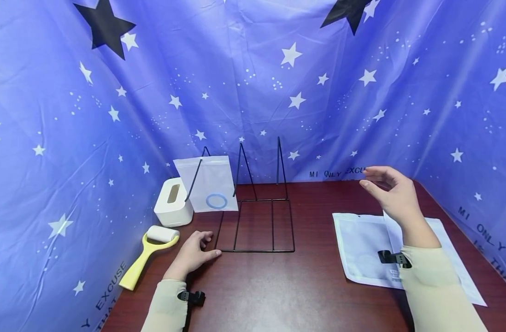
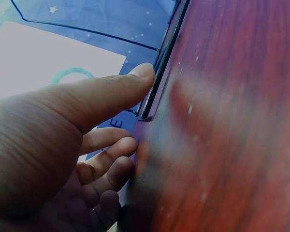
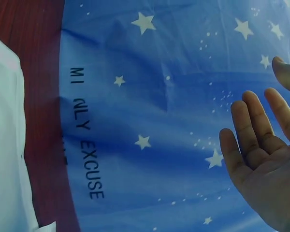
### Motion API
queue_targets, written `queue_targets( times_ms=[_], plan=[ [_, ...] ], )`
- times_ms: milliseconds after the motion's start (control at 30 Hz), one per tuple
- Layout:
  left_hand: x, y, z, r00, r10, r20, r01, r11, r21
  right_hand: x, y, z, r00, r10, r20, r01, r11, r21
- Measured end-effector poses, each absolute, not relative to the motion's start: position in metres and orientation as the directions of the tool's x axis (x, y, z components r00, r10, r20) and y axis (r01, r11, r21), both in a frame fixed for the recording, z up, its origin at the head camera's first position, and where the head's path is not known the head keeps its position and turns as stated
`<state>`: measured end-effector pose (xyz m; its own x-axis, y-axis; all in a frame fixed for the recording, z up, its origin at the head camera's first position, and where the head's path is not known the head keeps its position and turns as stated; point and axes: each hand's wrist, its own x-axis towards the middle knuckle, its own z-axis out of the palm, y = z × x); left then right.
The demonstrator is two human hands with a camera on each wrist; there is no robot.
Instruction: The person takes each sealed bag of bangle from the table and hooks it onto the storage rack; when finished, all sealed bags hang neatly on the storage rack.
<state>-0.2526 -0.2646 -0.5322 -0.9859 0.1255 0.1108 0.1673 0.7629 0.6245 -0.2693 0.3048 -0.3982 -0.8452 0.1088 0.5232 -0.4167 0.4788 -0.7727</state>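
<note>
A black wire rack (image 1: 273, 226) with upright triangular dividers stands on the table. A clear flat zip bag (image 1: 195, 184) with a blue ring (image 1: 216, 201) in it stands upright at the rack's left divider. My left hand (image 1: 191, 255) is at the rack's front left corner. In the left wrist view its thumb (image 2: 111, 94) touches the wire, while the other fingers are loosely bent below and hold nothing. My right hand (image 1: 396, 196) is raised, fingers spread and nothing held, above flat whitish plastic bags (image 1: 361, 249) that lie on the table's right side, partly hidden by the forearm.
A white tissue box (image 1: 166, 212) stands left of the rack, behind a yellow-handled lint roller (image 1: 141, 267). Blue cloth with stars (image 1: 253, 92) surrounds the dark red wooden table (image 1: 311, 221) at the back and sides.
</note>
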Motion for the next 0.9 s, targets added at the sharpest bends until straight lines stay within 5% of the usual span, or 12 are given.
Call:
queue_targets(
  times_ms=[367,900],
  plan=[
    [-0.251,-0.265,-0.533,-0.984,0.139,0.112,0.178,0.773,0.609,-0.285,0.327,-0.416,-0.908,0.094,0.409,-0.309,0.509,-0.804],
    [-0.251,-0.261,-0.534,-0.98,0.147,0.135,0.198,0.788,0.583,-0.306,0.377,-0.435,-0.976,-0.186,0.117,-0.216,0.713,-0.668]
  ],
)
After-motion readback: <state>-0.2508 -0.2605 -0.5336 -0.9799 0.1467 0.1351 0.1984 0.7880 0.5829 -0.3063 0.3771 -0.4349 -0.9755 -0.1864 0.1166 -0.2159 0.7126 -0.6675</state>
